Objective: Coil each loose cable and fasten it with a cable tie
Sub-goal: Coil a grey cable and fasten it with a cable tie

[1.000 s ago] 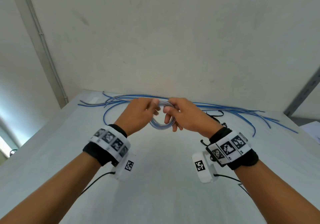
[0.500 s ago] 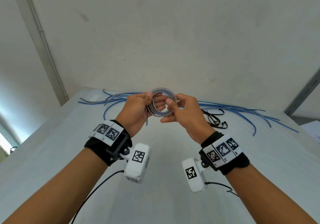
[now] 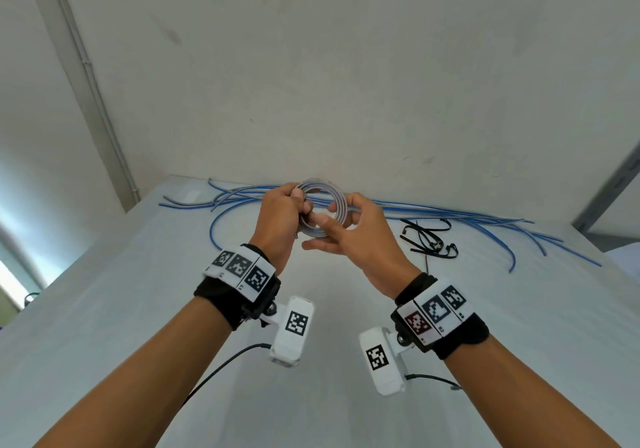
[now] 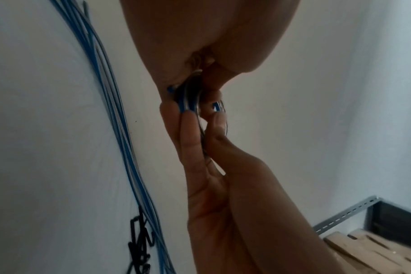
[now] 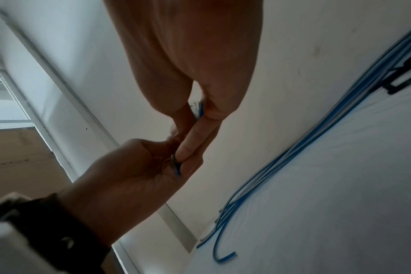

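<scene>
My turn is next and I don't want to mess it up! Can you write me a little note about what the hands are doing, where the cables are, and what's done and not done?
Left hand: grips the left side of the coiled cable, held up above the table.
Right hand: pinches the coil's right side.
Loose blue cables lie along the table's far edge; black cable ties lie right of the hands.
Done: one cable is coiled.
Left: no tie shows on it yet; fasten it, then coil and tie the others.

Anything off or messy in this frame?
Nothing damaged. Both hands, left and right, hold the coil, untied. The loose cables sprawl along the table's far edge, with the black ties in a tangle beside them.
</scene>
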